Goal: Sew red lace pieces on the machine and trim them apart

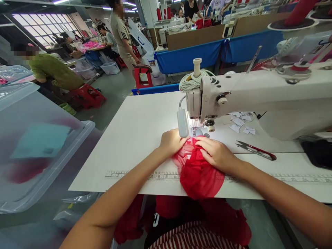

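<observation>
A piece of sheer red fabric (201, 173) lies bunched in front of the sewing machine (233, 93), its far edge by the presser foot (194, 131). My left hand (172, 141) is closed on the left edge of the fabric, its fingertips partly hidden near the white lamp (183, 122). From the right, my right hand (216, 152) holds the cloth down with its fingers over the folds, close to the needle. The near end of the fabric reaches the table's front edge. More dark red fabric (225, 221) rests on my lap below.
Thread snips (256, 150) and white scraps (241, 122) lie to the right on the white table (145, 121). A printed ruler (160, 175) runs along its front. At the left stands a translucent plastic bin (52, 138). People sit and stand farther back.
</observation>
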Demonstrator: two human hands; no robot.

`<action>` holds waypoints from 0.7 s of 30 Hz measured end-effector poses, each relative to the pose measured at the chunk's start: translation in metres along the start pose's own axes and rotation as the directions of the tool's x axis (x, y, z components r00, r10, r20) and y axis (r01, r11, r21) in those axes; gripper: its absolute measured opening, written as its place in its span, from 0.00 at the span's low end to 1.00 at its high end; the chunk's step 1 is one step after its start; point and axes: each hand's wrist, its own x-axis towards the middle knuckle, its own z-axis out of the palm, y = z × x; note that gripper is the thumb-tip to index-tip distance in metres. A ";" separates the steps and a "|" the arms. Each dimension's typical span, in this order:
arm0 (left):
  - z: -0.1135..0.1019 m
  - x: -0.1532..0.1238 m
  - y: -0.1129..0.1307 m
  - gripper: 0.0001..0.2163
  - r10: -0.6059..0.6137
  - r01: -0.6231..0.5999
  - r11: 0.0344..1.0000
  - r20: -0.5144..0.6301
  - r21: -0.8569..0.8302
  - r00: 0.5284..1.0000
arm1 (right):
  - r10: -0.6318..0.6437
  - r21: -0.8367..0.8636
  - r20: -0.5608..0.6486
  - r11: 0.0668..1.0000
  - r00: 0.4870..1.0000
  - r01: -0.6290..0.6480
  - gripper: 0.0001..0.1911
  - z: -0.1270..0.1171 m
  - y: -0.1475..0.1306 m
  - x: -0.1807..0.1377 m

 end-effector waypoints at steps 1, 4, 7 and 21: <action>0.000 -0.002 -0.001 0.08 -0.008 0.008 1.000 -0.036 -0.003 0.999 | -0.010 0.000 -0.021 1.000 1.000 0.010 0.15 0.000 0.003 -0.001; 0.003 -0.012 0.004 0.10 0.118 -0.134 0.988 -0.182 -0.074 0.976 | -0.008 -0.008 -0.052 1.000 0.999 0.008 0.17 0.002 0.005 -0.002; 0.011 -0.024 0.012 0.12 0.425 -0.454 0.881 -0.203 -0.133 0.882 | 0.006 0.003 -0.031 1.000 0.999 -0.006 0.16 0.003 0.003 0.000; 0.035 -0.034 -0.004 0.24 0.566 -0.535 0.814 -0.103 0.226 0.818 | -0.100 -0.100 -0.134 0.991 0.986 0.087 0.16 0.002 0.002 0.002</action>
